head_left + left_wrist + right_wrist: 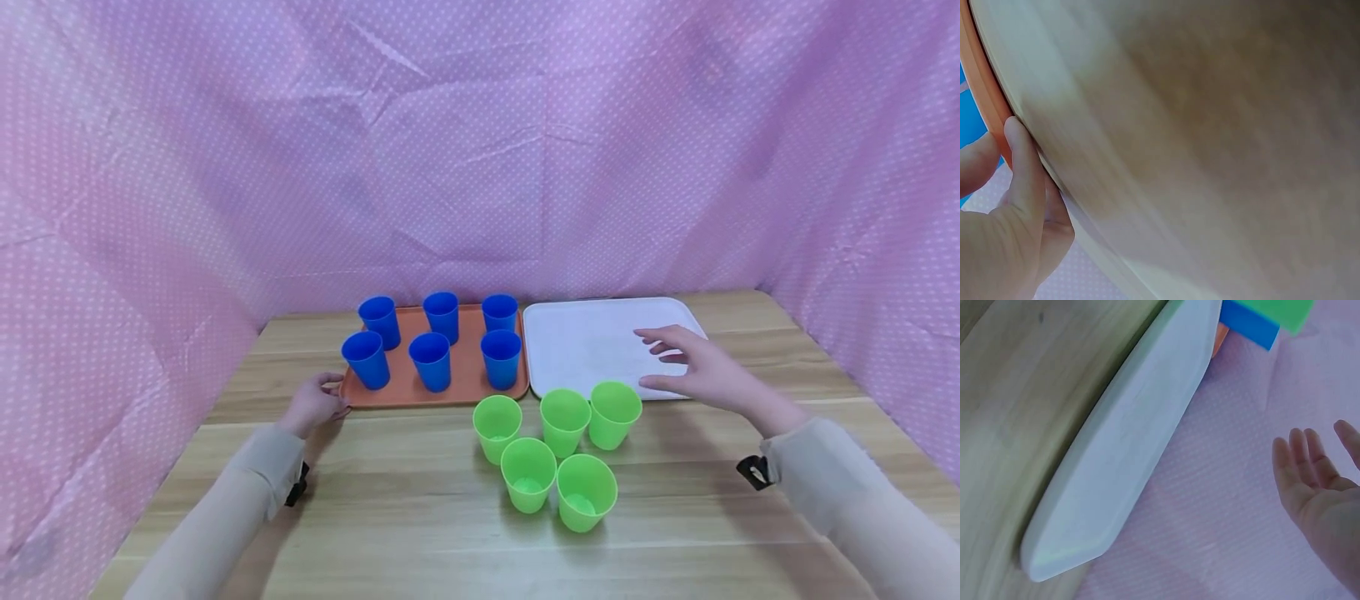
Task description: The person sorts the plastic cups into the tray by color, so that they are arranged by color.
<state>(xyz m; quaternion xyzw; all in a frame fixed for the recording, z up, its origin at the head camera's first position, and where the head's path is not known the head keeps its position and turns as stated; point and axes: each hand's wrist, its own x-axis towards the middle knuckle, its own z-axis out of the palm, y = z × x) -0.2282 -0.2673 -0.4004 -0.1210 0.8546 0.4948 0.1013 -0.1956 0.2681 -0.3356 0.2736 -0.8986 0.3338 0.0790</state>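
Note:
My left hand grips the left front corner of an orange tray. In the left wrist view, fingers lie along the outside of the tray's rim. Several blue cups stand upright on that tray in two rows. My right hand is held over the right part of a white tray, fingers spread and holding nothing. The right wrist view shows this hand apart from the white tray. Several light green cups stand upright in front of the trays.
The two trays lie side by side on a wood-grain table. A pink dotted cloth hangs behind the table and along both sides. Black bands show below the sleeves.

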